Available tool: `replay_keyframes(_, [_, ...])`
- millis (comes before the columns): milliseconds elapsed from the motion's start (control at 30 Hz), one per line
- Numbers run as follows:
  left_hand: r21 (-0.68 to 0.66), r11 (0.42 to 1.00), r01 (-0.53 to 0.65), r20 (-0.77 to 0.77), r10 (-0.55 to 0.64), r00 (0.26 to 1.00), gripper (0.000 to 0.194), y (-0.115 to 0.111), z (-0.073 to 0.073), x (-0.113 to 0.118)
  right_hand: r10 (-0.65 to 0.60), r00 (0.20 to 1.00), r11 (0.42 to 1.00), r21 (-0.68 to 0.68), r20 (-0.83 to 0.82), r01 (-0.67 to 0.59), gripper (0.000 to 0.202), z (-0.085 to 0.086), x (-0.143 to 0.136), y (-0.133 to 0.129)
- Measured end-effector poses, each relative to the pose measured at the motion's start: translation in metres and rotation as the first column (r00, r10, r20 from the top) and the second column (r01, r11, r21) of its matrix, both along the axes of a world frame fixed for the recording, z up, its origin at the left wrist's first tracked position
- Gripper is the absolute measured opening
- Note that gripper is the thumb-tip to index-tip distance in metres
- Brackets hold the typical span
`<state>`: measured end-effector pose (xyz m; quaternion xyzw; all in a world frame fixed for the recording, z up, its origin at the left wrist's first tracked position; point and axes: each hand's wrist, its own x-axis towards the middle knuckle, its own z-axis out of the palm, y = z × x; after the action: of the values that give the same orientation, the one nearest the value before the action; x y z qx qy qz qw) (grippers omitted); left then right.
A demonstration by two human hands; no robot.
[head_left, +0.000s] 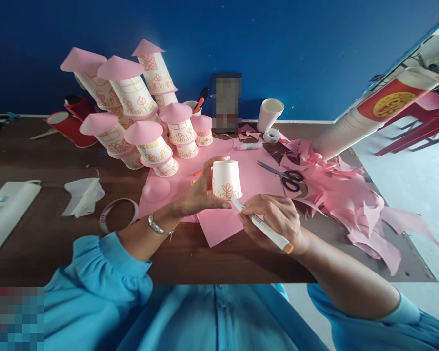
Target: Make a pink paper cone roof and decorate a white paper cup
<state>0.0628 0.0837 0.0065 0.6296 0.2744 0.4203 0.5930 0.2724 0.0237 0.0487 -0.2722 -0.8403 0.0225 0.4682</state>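
Observation:
My left hand [201, 192] grips a white paper cup [226, 175] turned upside down, thumb below and fingers behind it. Orange and red flowers and grass are drawn around the cup's lower part. In my right hand [274, 217] is a white marker [265, 229] with an orange end, its tip at the cup's lower rim. Under my hands lie pink paper sheets [219, 226]. To the left stand several decorated cup towers [131, 92] with pink cone roofs.
Scissors [283, 175] lie right of my hands, beside a heap of pink paper scraps [336, 195]. A long cup stack [366, 117] leans at the right. A glue stick [250, 146], a tape roll [119, 216] and a white cup [269, 114] are on the table.

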Motion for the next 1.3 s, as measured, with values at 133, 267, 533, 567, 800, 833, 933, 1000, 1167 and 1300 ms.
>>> replay_keyframes(133, [-0.018, 1.0, -0.006, 0.014, 0.006, 1.0, 0.111, 0.0, -0.001, 0.0, 0.006, 1.0, 1.0, -0.028, -0.025, -0.006, 0.019, 0.002, 0.001, -0.001])
replay_keyframes(267, [-0.106, 0.994, 0.028, 0.063, -0.022, 0.998, 0.112, 0.0, -0.001, -0.002, 0.028, 0.996, 0.999, -0.035, -0.082, -0.031, 0.019, 0.004, 0.002, -0.002])
replay_keyframes(533, [-0.195, 0.975, 0.105, 0.11, -0.085, 0.99, 0.105, -0.003, 0.011, -0.003, 0.007, 0.995, 1.0, 0.013, -0.104, -0.006, 0.021, 0.006, 0.002, 0.0])
replay_keyframes(567, [-0.196, 0.975, 0.104, 0.115, -0.083, 0.99, 0.104, -0.003, 0.012, -0.003, 0.018, 0.995, 1.0, 0.017, -0.102, -0.016, 0.022, 0.007, 0.003, 0.0])
replay_keyframes(800, [-0.187, 0.973, 0.138, 0.147, -0.111, 0.983, 0.089, -0.002, 0.008, -0.003, 0.042, 0.998, 0.996, 0.074, -0.037, -0.039, 0.023, 0.007, 0.004, 0.001])
replay_keyframes(833, [-0.191, 0.971, 0.146, 0.15, -0.118, 0.982, 0.089, -0.002, 0.008, -0.003, 0.045, 0.999, 0.997, 0.072, -0.03, -0.043, 0.022, 0.007, 0.004, 0.001])
replay_keyframes(933, [-0.197, 0.969, 0.147, 0.141, -0.121, 0.983, 0.088, -0.001, 0.007, -0.004, 0.061, 0.998, 0.995, 0.074, 0.002, -0.061, 0.02, 0.005, 0.004, 0.001])
replay_keyframes(1000, [-0.197, 0.97, 0.139, 0.136, -0.113, 0.984, 0.088, -0.001, 0.006, -0.004, 0.067, 0.997, 0.993, 0.092, 0.029, -0.069, 0.019, 0.003, 0.004, 0.002])
replay_keyframes(1167, [-0.208, 0.972, 0.112, 0.156, -0.08, 0.984, 0.093, 0.001, 0.004, -0.004, 0.063, 0.998, 0.994, 0.084, 0.004, -0.063, 0.019, 0.002, 0.004, 0.003])
replay_keyframes(1300, [-0.212, 0.973, 0.088, 0.114, -0.065, 0.991, 0.097, 0.001, 0.002, -0.006, 0.058, 0.997, 0.996, 0.075, -0.04, -0.055, 0.022, -0.001, 0.005, 0.003])
